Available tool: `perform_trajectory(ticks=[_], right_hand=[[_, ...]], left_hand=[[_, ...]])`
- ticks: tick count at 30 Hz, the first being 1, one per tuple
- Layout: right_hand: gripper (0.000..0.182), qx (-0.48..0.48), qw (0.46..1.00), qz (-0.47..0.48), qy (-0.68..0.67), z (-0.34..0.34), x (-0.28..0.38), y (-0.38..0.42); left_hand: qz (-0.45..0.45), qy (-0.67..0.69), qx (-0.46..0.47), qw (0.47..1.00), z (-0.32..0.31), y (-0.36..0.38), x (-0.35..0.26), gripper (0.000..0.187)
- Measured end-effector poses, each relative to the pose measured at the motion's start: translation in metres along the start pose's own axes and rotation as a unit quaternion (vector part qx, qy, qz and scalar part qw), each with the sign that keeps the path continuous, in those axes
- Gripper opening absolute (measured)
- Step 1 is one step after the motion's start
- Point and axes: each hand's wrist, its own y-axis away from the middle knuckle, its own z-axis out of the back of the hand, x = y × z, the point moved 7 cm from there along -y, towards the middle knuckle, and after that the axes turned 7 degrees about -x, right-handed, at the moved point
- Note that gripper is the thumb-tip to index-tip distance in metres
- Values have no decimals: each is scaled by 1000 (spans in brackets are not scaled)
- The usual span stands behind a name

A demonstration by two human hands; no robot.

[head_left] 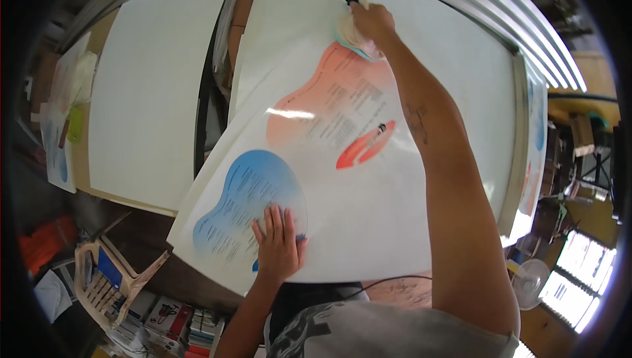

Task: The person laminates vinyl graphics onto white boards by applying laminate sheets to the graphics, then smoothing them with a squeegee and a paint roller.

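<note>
My left hand (281, 246) lies with fingers stretched flat on a large glossy printed sheet (368, 220), over the lower part of its blue printed shape (253, 193). Far from me, my right hand (374, 21) is closed around a pale, cloth-like pad (350, 31) with a teal edge and a black part sticking out. What exactly the pad is I cannot tell. It rests at the top of the coral printed shape (329, 101). A smaller red leaf-shaped print (365, 146) shows between the text and my forearm.
On the left lies a broad white panel (151, 88), beyond a dark gap. Metal rails (487, 2) run along the far side. A yellow-green object (78, 124) sits at the far left. Below stand a plastic chair (108, 279) and boxes (168, 318); a fan (530, 283) is on the right.
</note>
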Motion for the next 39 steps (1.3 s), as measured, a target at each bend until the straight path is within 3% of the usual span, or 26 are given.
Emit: perform_trajectory(ticks=[1, 3, 4, 5, 8, 10, 12, 14, 17, 19, 20, 21, 22, 23, 24, 26, 28, 29, 31, 36, 38, 39], right_hand=[[55, 44, 996, -70, -37, 6, -22, 13], [55, 84, 926, -224, -292, 42, -65, 86], [45, 101, 826, -280, -479, 65, -76, 130], [40, 152, 741, -262, -599, 86, -84, 168], [41, 164, 584, -300, -736, 136, -130, 275], [42, 125, 536, -320, -771, 157, -158, 330], [43, 87, 516, -326, -787, 168, -177, 372], [43, 47, 521, -318, -791, 173, -189, 400], [42, 4, 533, -303, -790, 180, -211, 425], [40, -59, 609, -266, -745, 196, -234, 431], [38, -54, 610, -249, -750, 210, -224, 435], [38, -50, 646, -228, -727, 218, -221, 437], [40, -53, 584, -262, -766, 217, -220, 437], [43, -38, 571, -253, -780, 223, -208, 440], [43, -34, 567, -246, -785, 224, -192, 444], [44, -102, 566, -299, -761, 233, -190, 456], [42, -96, 559, -283, -773, 230, -189, 456], [42, -103, 558, -294, -769, 228, -187, 457], [42, -126, 558, -320, -755, 227, -170, 457], [40, -167, 629, -370, -663, 218, -165, 438], [39, -206, 852, -320, -361, 232, -147, 425], [42, -220, 871, -294, -328, 220, -140, 417]], left_hand=[[-3, 19, -19, 1000, 4, 1, 0, 83], [-19, 40, -29, 999, 12, 8, -2, 97], [-35, 42, -43, 998, 24, 15, -4, 97], [-36, 66, -5, 997, 34, 27, -5, 103], [-46, 128, 79, 988, 58, 66, -10, 108], [-54, -15, 153, 987, 41, 91, 6, 102], [-89, -67, 120, 987, 31, 95, 16, 96], [-107, -124, 73, 984, 41, 94, 23, 90], [-47, -130, 112, 984, 79, 80, 29, 82], [-20, -39, 244, 969, 147, 57, 15, 70], [-43, 10, 210, 977, 184, 47, 15, 65], [-70, 55, 173, 981, 224, 39, 16, 61], [1, 131, 192, 973, 273, 34, 23, 60], [65, 209, 208, 953, 307, 34, 28, 59], [-6, 280, 154, 948, 328, 28, 51, 60], [31, 521, 143, 841, 374, 37, 65, 60], [38, 655, 155, 739, 383, 43, 89, 63], [34, 655, 153, 739, 369, 45, 112, 63], [84, 711, 59, 696, 304, 38, 181, 66], [186, 644, 250, 699, 154, 25, 217, 58], [221, 591, 299, 716, 120, 22, 233, 59], [224, 594, 302, 712, 107, 19, 237, 59]])
